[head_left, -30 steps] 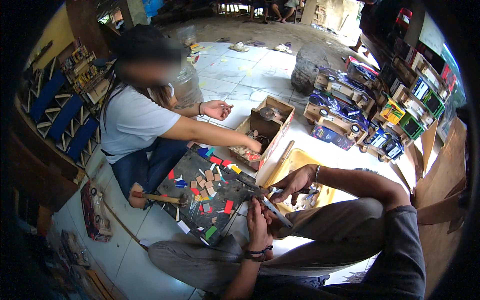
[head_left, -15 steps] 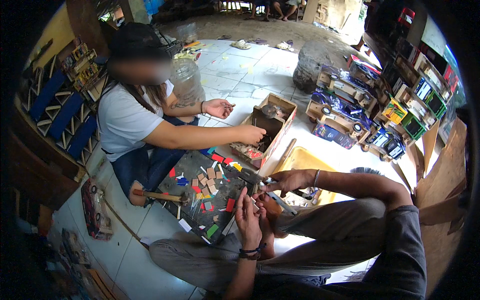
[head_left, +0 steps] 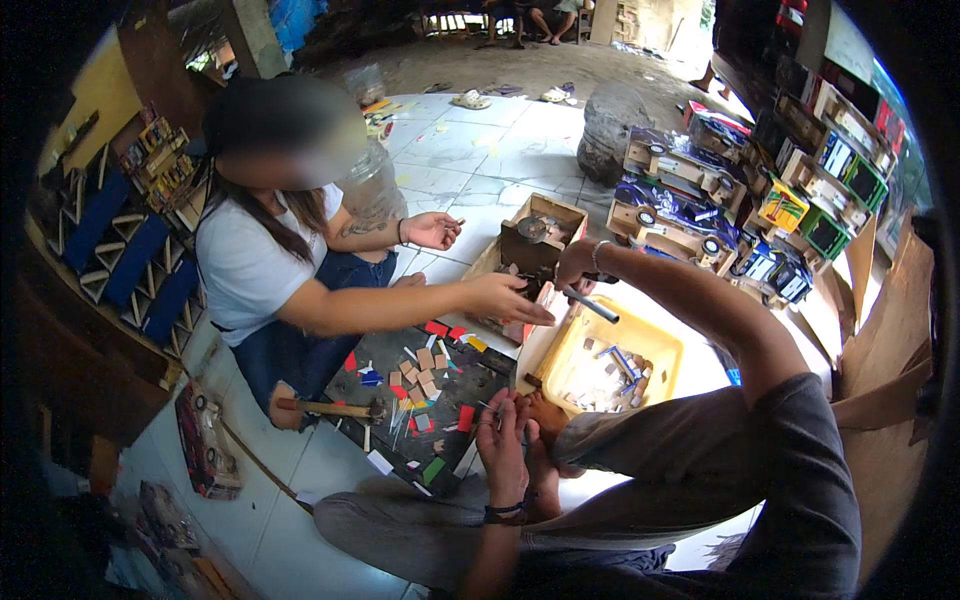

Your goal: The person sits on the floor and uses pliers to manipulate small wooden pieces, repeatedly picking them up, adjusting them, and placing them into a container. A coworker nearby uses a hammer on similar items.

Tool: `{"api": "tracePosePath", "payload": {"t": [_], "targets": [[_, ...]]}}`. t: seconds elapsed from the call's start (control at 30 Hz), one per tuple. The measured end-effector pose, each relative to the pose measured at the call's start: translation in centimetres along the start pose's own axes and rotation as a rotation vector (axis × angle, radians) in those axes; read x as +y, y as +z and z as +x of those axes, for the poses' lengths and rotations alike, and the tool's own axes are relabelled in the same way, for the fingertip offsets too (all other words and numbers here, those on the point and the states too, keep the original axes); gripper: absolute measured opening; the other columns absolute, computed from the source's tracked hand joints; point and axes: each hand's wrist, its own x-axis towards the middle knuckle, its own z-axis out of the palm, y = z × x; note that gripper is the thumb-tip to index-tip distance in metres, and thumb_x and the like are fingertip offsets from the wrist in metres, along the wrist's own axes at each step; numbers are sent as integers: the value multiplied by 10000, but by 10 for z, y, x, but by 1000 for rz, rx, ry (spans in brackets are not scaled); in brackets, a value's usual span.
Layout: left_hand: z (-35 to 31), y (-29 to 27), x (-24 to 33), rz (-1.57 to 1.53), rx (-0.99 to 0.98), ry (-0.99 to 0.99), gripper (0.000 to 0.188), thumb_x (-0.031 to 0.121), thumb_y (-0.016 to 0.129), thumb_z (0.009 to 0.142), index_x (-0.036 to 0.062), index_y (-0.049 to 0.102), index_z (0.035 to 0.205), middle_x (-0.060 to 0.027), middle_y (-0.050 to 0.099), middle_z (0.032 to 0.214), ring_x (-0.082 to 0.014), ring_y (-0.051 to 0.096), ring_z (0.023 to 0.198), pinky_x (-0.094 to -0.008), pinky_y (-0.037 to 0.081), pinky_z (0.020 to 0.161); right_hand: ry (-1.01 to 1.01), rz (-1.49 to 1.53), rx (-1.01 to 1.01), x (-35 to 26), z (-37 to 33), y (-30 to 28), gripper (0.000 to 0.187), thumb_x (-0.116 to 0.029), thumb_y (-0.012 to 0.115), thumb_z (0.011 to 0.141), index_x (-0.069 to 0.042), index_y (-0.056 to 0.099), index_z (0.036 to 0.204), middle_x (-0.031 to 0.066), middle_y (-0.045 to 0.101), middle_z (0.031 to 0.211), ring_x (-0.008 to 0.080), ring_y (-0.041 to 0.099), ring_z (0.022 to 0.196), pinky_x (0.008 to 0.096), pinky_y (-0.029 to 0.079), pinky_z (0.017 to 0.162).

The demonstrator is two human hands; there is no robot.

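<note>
My right hand (head_left: 575,266) is lifted beside the cardboard box, closed around a grey metal tube-like handle (head_left: 597,306) that points toward the yellow tub; its other end is hidden by my hand. My left hand (head_left: 502,445) is at the near edge of the dark board (head_left: 475,385), beside my foot, fingers pinched on a small thin piece I cannot make out. On that board lie several small wooden blocks (head_left: 426,378), coloured scraps (head_left: 466,418) and a wooden-handled hammer (head_left: 340,408). A co-worker's hand (head_left: 515,300) reaches over the box's near end; their other hand (head_left: 432,231) holds a small piece.
The yellow tub (head_left: 672,350) holds small blocks and strips. Behind it stands the cardboard box (head_left: 572,218). Wooden toy trucks (head_left: 680,215) are stacked at right, near a stone block (head_left: 610,130). Another toy vehicle (head_left: 208,440) lies at left. A co-worker (head_left: 265,235) sits opposite.
My right hand has swung up and away from my left hand, carrying the metal-handled tool toward the box. The co-worker's hand has come out of the box toward me. The view has shifted slightly.
</note>
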Motion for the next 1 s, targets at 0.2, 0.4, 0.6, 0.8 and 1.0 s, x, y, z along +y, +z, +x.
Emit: {"api": "tracePosePath", "payload": {"t": [0.2, 0.4, 0.6, 0.8, 1.0], "targets": [[-1, -2, 1, -35, -105, -63, 391, 82, 501, 1076, -54, 441, 1438, -168, 549, 1346, -293, 578, 1292, -387, 475, 1134, -84, -246, 78, -26, 23, -4, 298, -217, 522, 1030, 50, 632, 1105, 97, 781, 996, 115, 584, 586, 305, 530, 537], [1, -2, -2, -5, -146, -62, 384, 123, 564, 1064, -29, 484, 1408, -129, 625, 1273, -234, 639, 1184, -340, 545, 1013, -79, -118, 94, -10, 17, -7, 314, -238, 573, 1009, 35, 657, 1140, 67, 791, 1035, 115, 671, 748, 292, 550, 572], [1, -2, 2, 54, -113, -106, 342, 159, 614, 1048, -13, 556, 1339, -105, 672, 1213, -190, 676, 1082, -299, 570, 918, -273, 44, 118, 13, -33, 6, 314, -291, 602, 992, -37, 691, 1155, 44, 786, 1071, 120, 721, 905, 279, 591, 693], [-13, 7, 33, 154, -104, -1, 348, 153, 614, 1047, -16, 580, 1350, -83, 693, 1156, -150, 683, 1030, -284, 566, 907, -668, -466, 314, -2, -109, 58, 483, -426, 647, 994, -35, 638, 1277, 188, 735, 1072, 301, 705, 930, 451, 535, 846], [-16, 17, 71, 152, -86, 164, 337, 96, 640, 1023, -1, 591, 1343, -77, 696, 1083, -127, 692, 980, -267, 571, 888, -1041, -419, 382, -29, -186, 96, 424, -221, 574, 1017, -68, 548, 1412, 234, 710, 1088, 417, 675, 1008, 487, 515, 915]]}}
